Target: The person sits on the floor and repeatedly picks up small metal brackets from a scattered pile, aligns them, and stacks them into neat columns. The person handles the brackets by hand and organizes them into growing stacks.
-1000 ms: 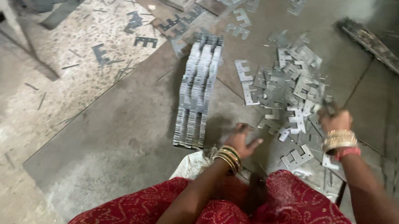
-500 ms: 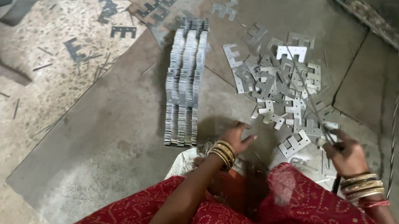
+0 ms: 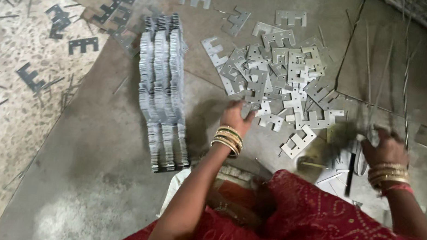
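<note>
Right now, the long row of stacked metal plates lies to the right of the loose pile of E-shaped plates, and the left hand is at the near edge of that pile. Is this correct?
Not quite. In the head view, the row of stacked plates lies to the left of the loose pile, not to the right. The left hand is indeed at the pile's near edge.

Loose E-shaped metal plates (image 3: 278,84), grey and flat, lie scattered in an overlapping heap on the floor (some face up, others turned), just beside a long stacked row of plates (image 3: 162,91).
</note>
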Motion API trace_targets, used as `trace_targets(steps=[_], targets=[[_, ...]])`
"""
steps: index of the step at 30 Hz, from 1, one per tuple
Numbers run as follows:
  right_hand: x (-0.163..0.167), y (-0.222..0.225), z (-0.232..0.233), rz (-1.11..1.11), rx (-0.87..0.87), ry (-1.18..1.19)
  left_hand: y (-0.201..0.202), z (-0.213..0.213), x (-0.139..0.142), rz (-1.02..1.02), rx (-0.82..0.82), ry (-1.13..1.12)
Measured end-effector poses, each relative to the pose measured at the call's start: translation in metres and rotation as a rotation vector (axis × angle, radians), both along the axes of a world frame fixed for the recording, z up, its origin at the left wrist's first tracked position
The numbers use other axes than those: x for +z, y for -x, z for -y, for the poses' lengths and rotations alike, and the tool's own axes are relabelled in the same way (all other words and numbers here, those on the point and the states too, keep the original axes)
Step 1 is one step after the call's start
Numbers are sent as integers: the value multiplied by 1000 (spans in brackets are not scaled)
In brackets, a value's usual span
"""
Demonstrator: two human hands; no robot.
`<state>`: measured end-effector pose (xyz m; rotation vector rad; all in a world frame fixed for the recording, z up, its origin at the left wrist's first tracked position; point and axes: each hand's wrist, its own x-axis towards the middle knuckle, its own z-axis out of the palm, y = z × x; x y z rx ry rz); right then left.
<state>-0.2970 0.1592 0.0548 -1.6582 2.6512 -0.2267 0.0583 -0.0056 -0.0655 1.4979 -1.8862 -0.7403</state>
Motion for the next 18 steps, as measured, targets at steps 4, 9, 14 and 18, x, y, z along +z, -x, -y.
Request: trace_targets(steps=[4,9,14,18], targets=[[-10,-1,63,46,79,-9,19,19,22,23,112,-122],[-9,-45,178,182,147,-82,35,35,59,171,188,-151],[-2,-78,239,-40,95,-148,34,36,74,163,248,-386],[-8,-75,239,404,-76,-64,22,41,49,70,266,-348]])
